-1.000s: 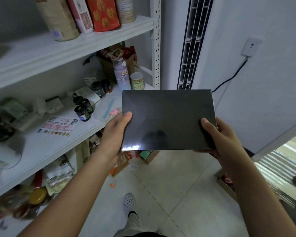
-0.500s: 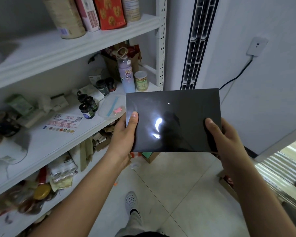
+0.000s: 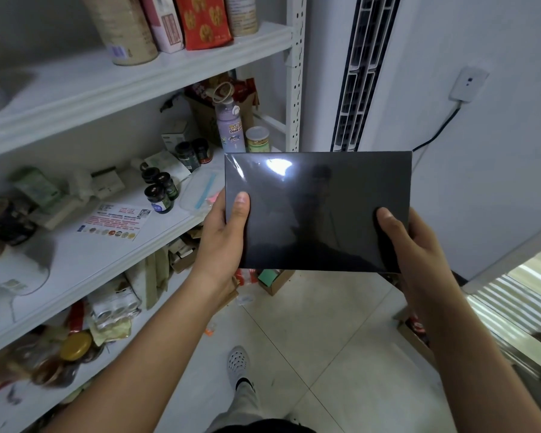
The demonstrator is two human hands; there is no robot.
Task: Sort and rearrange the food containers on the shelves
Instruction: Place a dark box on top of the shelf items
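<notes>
A flat, glossy black box [image 3: 319, 210] wrapped in clear film is held level in front of me, to the right of the white shelves [image 3: 156, 73]. My left hand [image 3: 222, 242] grips its left edge, thumb on top. My right hand [image 3: 406, 245] grips its right edge, thumb on top. The fingers of both hands are hidden under the box. On the middle shelf [image 3: 85, 260] stand small dark jars [image 3: 158, 196], a lilac bottle [image 3: 230, 126] and a green-labelled can [image 3: 257, 139].
The top shelf carries a tall tin [image 3: 122, 26], a pink carton [image 3: 164, 23] and a red packet [image 3: 203, 20]. The lowest shelf holds jars, one with a yellow lid [image 3: 75, 345]. Open cardboard boxes [image 3: 275, 279] lie on the tiled floor. A standing air conditioner [image 3: 366, 73] is behind.
The box has tilted up toward me and drifted slightly left, nearer the shelf. Both thumbs have slid further onto its top face, and the glare has moved to its upper left.
</notes>
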